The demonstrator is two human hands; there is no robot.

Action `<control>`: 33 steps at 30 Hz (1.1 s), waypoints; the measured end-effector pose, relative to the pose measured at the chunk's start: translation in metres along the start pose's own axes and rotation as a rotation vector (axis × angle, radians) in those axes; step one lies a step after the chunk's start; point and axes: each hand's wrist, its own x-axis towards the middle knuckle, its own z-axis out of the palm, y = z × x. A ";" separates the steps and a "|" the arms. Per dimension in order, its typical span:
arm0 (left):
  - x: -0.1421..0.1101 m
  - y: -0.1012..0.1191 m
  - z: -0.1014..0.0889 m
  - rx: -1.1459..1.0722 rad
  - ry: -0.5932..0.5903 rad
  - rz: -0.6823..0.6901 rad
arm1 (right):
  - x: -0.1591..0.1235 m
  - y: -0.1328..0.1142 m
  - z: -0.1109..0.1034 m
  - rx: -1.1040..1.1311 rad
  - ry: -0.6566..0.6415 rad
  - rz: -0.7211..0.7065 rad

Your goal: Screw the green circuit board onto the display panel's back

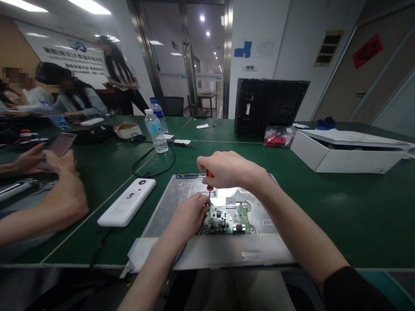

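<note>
My right hand [227, 168] is wrapped round the red-and-black handle of a screwdriver [209, 187]. Its shaft points straight down at the upper left corner of a green circuit board [223, 220]. Close by the screwdriver's tip, my left hand [194, 211] has its fingers pinched together at the board's left edge. What those fingers hold, if anything, is hidden. The board lies on the silvery metal back of a flat display panel [165, 211], whose pale lower strip is nearest to me at the table edge.
Left of the panel lies a white power bank [128, 203] marked 5. Beyond it stand water bottles [157, 131] and a looped black cable [175, 162]. A black monitor casing [270, 106] and a white box [350, 153] are behind right. Another person's hands [60, 162] hold a phone at left.
</note>
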 end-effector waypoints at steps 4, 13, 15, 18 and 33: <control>0.001 0.002 -0.002 -0.017 -0.013 -0.013 | -0.001 0.000 0.000 0.013 0.002 -0.024; 0.001 0.003 -0.001 -0.031 0.001 0.001 | -0.001 -0.001 -0.001 0.001 0.000 -0.044; 0.001 0.004 -0.001 -0.035 0.006 -0.003 | -0.001 -0.001 -0.001 0.002 0.000 -0.054; 0.001 0.005 -0.001 -0.025 0.002 -0.017 | -0.002 -0.001 -0.001 0.002 0.003 -0.057; 0.002 0.005 -0.002 0.011 -0.014 -0.044 | -0.001 -0.002 0.000 0.004 -0.011 -0.033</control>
